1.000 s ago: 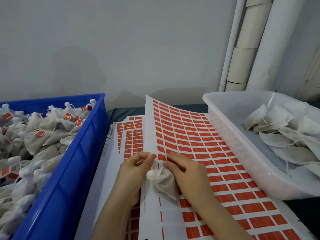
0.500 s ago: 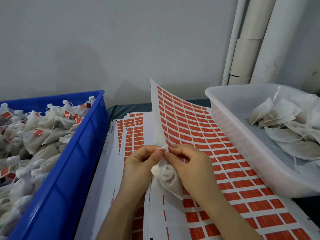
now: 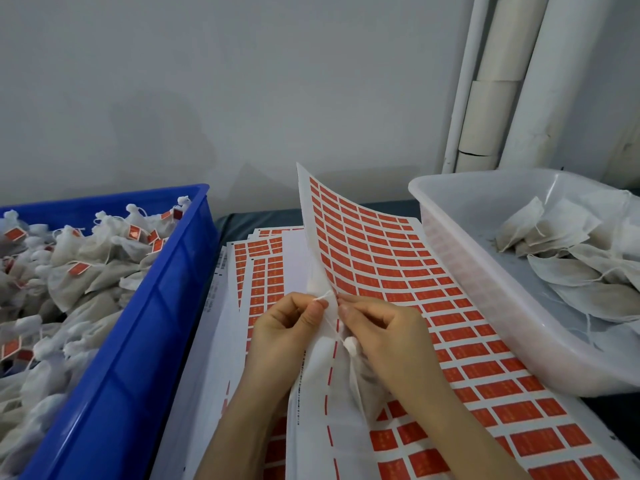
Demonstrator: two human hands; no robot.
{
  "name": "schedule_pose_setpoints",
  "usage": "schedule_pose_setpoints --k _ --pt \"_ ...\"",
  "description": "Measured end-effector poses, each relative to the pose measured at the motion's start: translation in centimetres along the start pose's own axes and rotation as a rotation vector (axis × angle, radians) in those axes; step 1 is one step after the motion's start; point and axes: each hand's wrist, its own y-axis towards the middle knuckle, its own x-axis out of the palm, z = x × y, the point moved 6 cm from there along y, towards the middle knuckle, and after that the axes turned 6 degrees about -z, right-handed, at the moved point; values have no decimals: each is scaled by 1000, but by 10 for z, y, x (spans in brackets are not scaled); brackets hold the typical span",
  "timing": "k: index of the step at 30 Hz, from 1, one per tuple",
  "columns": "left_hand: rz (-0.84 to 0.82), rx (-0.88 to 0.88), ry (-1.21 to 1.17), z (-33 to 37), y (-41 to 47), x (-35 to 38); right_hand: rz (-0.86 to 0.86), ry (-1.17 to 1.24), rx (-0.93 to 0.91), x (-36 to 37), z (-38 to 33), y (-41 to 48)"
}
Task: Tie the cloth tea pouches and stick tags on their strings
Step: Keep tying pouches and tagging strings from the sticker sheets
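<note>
A sheet of red tags lies in front of me, its left edge curled up off the stack. My left hand pinches the end of a white string against that lifted edge. My right hand curls round a tied white cloth pouch, whose knotted top shows below the thumb, and its fingertips pinch at the sheet edge beside the string. The pouch hangs under my right palm, mostly hidden.
A blue crate on the left holds several tied, tagged pouches. A clear plastic tub on the right holds several flat untied pouches. More tag sheets lie stacked underneath. White pipes stand against the wall.
The left edge of the tag sheet has lifted higher. Both hands rose to it with the string, and the pouch shifted to the right under my right hand.
</note>
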Motion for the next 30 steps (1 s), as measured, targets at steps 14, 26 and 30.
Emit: schedule_pose_setpoints --k 14,26,30 --pt "-33 5 -4 -3 1 0 7 -72 -102 1 -7 2" --pt "-29 -18 -43 -5 2 1 54 -186 -251 -3 -14 -3" --pt "-30 -30 -22 -4 1 1 -2 -87 -123 -2 -5 0"
